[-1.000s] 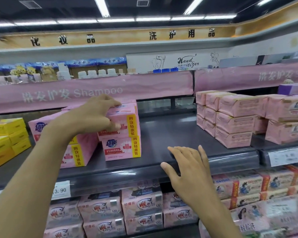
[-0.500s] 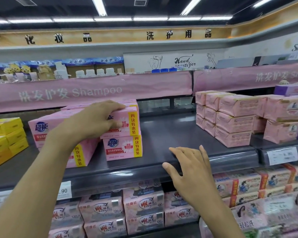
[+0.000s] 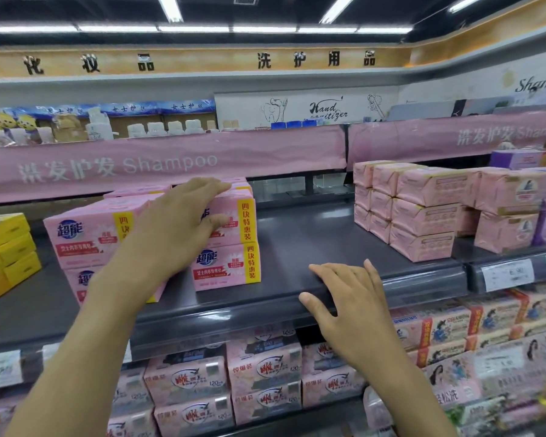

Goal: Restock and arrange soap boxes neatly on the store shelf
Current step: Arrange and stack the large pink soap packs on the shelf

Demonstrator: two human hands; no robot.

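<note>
Two stacks of pink soap boxes with yellow side strips stand on the dark grey shelf (image 3: 297, 244). My left hand (image 3: 177, 228) holds the upper pink soap box (image 3: 241, 216) of the right stack, fingers lying over its top and thumb on its front face. Under it sits the lower box (image 3: 226, 268). The left stack (image 3: 82, 238) stands against it, partly hidden by my forearm. My right hand (image 3: 350, 304) rests flat on the shelf's front edge, fingers straight, holding nothing.
Pink paper-wrapped soap bars (image 3: 423, 216) are stacked at the right of the shelf, yellow boxes (image 3: 4, 247) at the far left. Bare shelf lies between the stacks. The shelf below holds more pink soap packs (image 3: 259, 373). A price tag (image 3: 506, 274) hangs on the right rail.
My left hand has slid slightly to the right over the top box. My right hand has stayed on the shelf edge.
</note>
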